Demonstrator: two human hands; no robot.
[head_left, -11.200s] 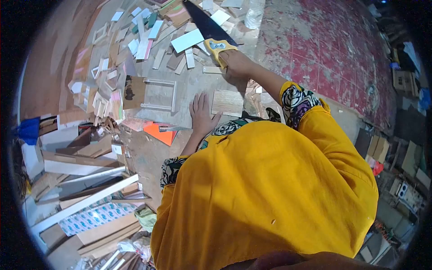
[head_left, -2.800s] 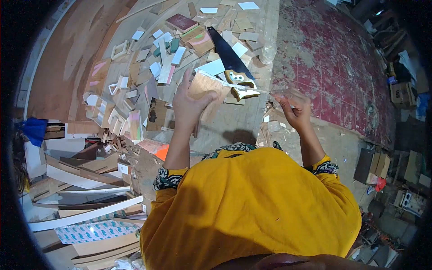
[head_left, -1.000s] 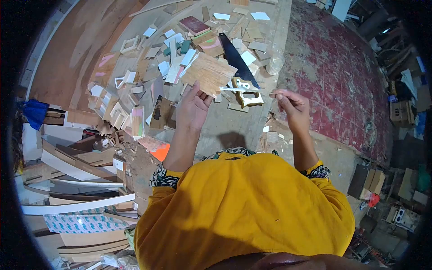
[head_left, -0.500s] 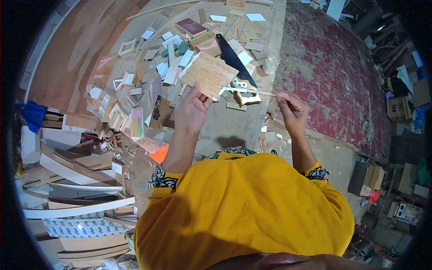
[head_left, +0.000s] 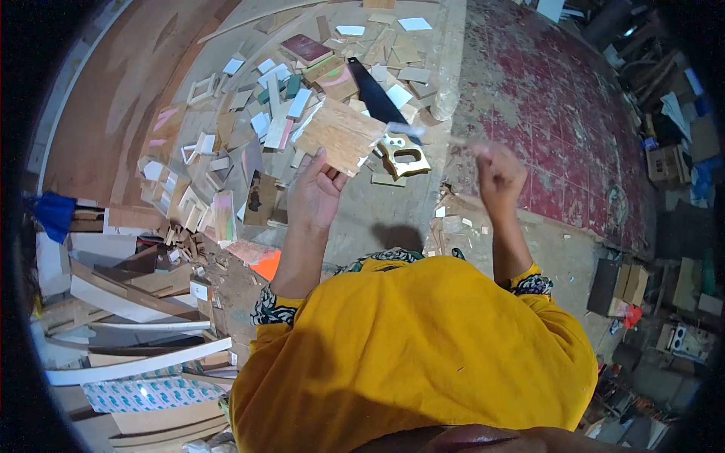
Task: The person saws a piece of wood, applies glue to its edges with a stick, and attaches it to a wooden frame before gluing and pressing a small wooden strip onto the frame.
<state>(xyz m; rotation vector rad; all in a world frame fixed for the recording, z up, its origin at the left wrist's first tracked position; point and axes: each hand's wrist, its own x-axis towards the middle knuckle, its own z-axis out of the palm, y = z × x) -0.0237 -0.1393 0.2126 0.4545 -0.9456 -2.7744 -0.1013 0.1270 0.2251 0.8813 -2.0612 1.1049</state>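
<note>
My left hand [head_left: 313, 200] grips a thin rectangular wooden board [head_left: 341, 136] by its near left corner, thumb on top and fingers beneath. White glue-like paste shows along the board's left and right edges. Blurred by motion, a thin stick [head_left: 458, 141] with a white-coated end extends leftward from my right hand [head_left: 500, 180], whose fingers are closed around it. Its white end is close to the board's right edge. Beyond the board lies a handsaw [head_left: 370, 87] with a black blade and a yellowish handle, partly overlapped by the stick's tip.
Many wood offcuts [head_left: 298, 106] are scattered over the work surface ahead. Curved panels [head_left: 136, 362] are stacked at lower left. A worn red floor [head_left: 551, 128] stretches off to the right, with cardboard boxes [head_left: 630, 283] and clutter along that side.
The stick's coated end has risen from the board's near right corner and lies farther up along the right edge. My right hand has turned slightly; the left still holds the board.
</note>
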